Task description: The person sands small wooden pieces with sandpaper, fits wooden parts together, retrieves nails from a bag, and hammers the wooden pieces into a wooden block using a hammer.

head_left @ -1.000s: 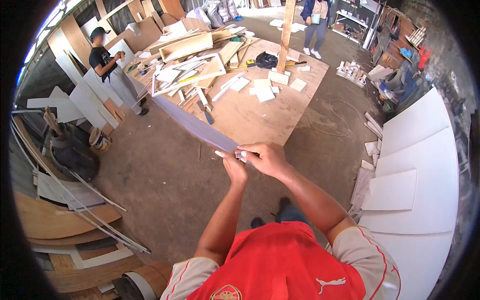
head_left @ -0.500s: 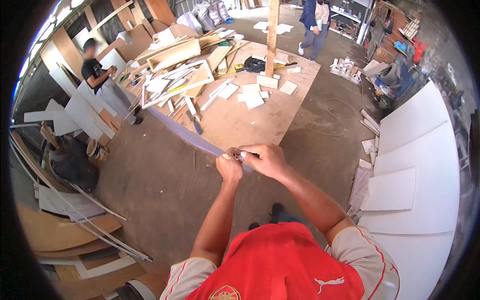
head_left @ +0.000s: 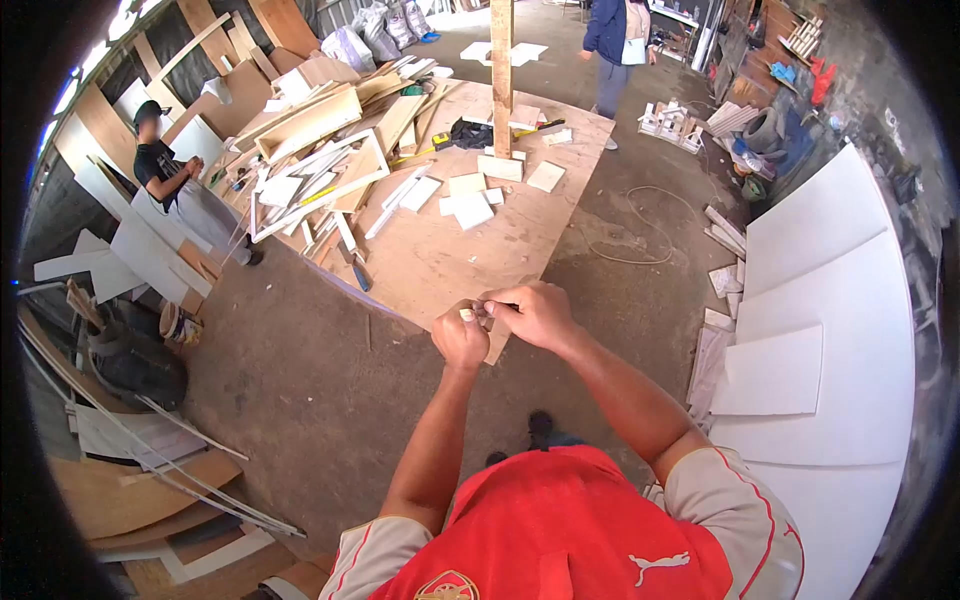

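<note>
At the far left, white boards [head_left: 150,260] lean near a person [head_left: 168,185] in a black shirt and dark cap, whose hands are raised together at the waist; a dark drum [head_left: 140,365] and a bucket [head_left: 181,325] stand on the floor below. Next comes a wide table [head_left: 430,250], its left part heaped with a pile [head_left: 310,130] of wood, a white frame [head_left: 380,155] lying at its near side. A blue-handled tool [head_left: 361,278] rests near the table's left edge. The left hand [head_left: 460,337] is curled, thumb on top, its fingertips meeting those of the right hand at the table's near corner. Between them is a small piece [head_left: 482,309], mostly hidden and too small to name, on which both hands are pinched. Beyond, a wooden post [head_left: 502,80] rises among about 6 pale offcuts. The right hand [head_left: 533,317] bends inward, thumb and finger closed on the piece. Farther right, 1 more person [head_left: 610,50] stands past the table, a cable [head_left: 640,263] loops over the floor, and white panels [head_left: 820,300] lean along the wall.
</note>
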Motion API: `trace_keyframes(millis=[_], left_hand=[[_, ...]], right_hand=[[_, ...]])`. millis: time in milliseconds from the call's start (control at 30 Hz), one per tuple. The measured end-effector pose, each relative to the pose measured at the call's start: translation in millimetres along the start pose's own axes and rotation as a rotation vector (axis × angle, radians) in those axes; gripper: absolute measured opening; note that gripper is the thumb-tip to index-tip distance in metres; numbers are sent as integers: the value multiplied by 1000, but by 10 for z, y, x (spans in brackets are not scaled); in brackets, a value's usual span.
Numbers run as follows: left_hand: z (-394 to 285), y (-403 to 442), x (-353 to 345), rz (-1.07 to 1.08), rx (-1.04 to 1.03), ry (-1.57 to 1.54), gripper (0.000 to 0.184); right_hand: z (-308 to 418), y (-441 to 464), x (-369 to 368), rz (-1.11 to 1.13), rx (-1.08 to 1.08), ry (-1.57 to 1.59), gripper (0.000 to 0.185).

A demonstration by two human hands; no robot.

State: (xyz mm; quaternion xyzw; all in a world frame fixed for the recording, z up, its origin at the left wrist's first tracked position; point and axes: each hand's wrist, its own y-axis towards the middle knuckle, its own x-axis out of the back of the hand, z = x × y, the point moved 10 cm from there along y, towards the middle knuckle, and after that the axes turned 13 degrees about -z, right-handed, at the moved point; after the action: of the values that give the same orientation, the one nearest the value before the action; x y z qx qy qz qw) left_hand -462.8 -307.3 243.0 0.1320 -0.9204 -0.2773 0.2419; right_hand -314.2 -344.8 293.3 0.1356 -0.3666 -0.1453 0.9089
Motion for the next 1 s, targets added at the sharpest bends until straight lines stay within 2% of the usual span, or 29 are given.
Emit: trace_keyframes(millis=[200, 300, 467, 500, 567, 600, 667, 800, 833, 1000], left_hand=[[28, 21, -94, 39, 119, -86, 80], [102, -45, -105, -16, 14, -20, 79], [213, 73, 5, 45, 52, -88, 80], [251, 106, 68, 73, 73, -110, 81], [190, 186, 353, -1, -30, -99, 79], [164, 223, 482, -42, -86, -98, 79], [319, 245, 659, -56, -80, -123, 77], [651, 296, 937, -24, -43, -131, 80], [719, 293, 985, 2, -35, -140, 81], [947, 176, 1286, 13, -16, -87, 78]], right_hand=[[-93, 8, -30, -11, 14, 75, 26], [-88, 39, 53, -66, 32, -24, 25], [278, -52, -1, -114, 44, 17, 22], [309, -76, -46, -112, -3, -25, 23], [363, -70, -118, -115, -81, -111, 23], [402, -65, -154, -157, -55, -99, 23], [454, -73, -266, -242, -2, -78, 24], [1116, -288, -639, -156, 63, 22, 25], [1038, -313, -760, -150, -12, 36, 26], [1023, -442, -1000, -226, -112, 27, 28]])
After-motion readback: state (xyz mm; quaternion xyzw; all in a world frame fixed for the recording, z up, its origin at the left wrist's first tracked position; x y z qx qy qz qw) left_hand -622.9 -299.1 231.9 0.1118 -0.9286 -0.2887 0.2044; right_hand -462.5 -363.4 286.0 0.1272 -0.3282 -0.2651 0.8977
